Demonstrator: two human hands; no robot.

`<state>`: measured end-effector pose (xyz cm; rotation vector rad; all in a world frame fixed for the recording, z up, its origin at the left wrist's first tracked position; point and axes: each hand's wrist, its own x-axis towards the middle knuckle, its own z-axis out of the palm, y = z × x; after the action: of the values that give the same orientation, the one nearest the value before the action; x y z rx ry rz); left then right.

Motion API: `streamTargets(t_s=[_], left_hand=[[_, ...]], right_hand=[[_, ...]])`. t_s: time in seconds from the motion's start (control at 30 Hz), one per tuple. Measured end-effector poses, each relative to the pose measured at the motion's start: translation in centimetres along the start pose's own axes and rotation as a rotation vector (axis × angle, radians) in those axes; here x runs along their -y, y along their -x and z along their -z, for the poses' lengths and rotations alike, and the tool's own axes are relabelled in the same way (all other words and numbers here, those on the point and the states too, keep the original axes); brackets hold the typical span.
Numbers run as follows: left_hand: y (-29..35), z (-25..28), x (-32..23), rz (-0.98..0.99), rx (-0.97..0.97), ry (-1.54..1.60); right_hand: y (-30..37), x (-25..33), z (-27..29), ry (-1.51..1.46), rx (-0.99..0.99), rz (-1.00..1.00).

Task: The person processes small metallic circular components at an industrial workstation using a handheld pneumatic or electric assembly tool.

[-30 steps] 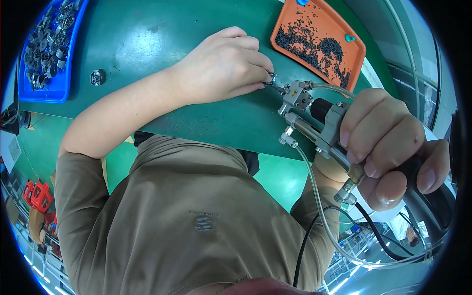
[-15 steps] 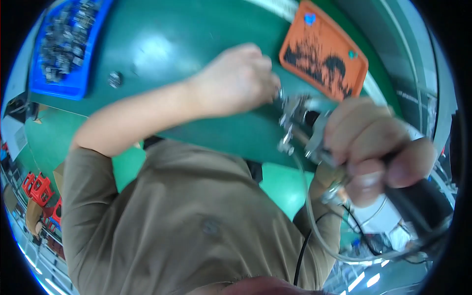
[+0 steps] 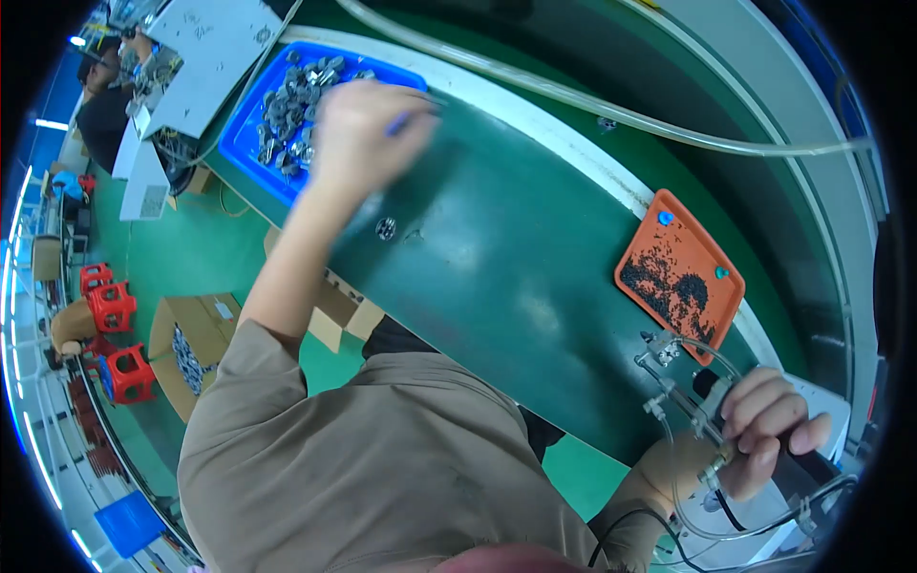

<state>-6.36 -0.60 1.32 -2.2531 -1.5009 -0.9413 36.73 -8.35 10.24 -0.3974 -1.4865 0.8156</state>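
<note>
Here the right hand clasps a tool slanting up-left; left hand's grip unclear.

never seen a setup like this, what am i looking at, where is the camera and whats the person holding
There is no robot here, just a person's two bare hands. The picture comes from a wide fisheye camera on the person's head, looking down, so straight edges look bent.

The left hand is over a blue tray of small grey parts; it is blurred, so I can't tell whether it holds anything. The right hand holds a metal tool with tubes attached.

On the green table also lie one small round part and an orange tray scattered with tiny black pieces.
</note>
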Motion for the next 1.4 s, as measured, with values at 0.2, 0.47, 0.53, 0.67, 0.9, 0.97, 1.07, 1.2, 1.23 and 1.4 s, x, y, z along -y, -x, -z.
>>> streamTargets(t_s=[0.2,0.47,0.53,0.67,0.9,0.97,1.07,1.2,1.23,1.4], left_hand=[[2.3,0.2,6.6,0.256,-0.034,-0.363],[-8.4,-14.7,-7.3,-0.027,0.370,0.313],[-10.1,-18.5,-9.3,0.118,0.494,0.280],[-10.3,-20.0,-9.3,0.091,0.458,0.149],[-9.1,-12.4,-13.1,-0.228,0.425,0.299],[-5.8,-9.9,-15.1,-0.354,0.414,0.491],[-1.0,-8.6,-16.6,-0.415,0.462,0.775],[3.0,-10.4,-17.8,-0.401,0.440,0.886],[2.9,-10.2,-17.8,-0.417,0.457,0.872],[2.8,-10.3,-17.6,-0.435,0.440,0.855]], right_hand=[[-0.8,-0.1,-0.5,-0.077,0.089,-0.028],[-0.1,0.0,-1.5,-0.093,0.062,-0.085],[0.1,-0.4,-0.6,-0.092,0.033,-0.108],[-0.5,0.3,-0.7,-0.086,0.063,-0.109],[-1.5,0.3,2.3,-0.010,0.324,-0.131],[-1.3,0.5,2.4,0.021,0.353,-0.160],[-1.5,-0.1,2.0,-0.016,0.405,-0.178],[-1.0,-0.9,1.6,-0.061,0.436,-0.196],[-0.9,-1.0,1.3,-0.059,0.434,-0.205],[-0.6,-1.7,0.7,-0.058,0.470,-0.253]])
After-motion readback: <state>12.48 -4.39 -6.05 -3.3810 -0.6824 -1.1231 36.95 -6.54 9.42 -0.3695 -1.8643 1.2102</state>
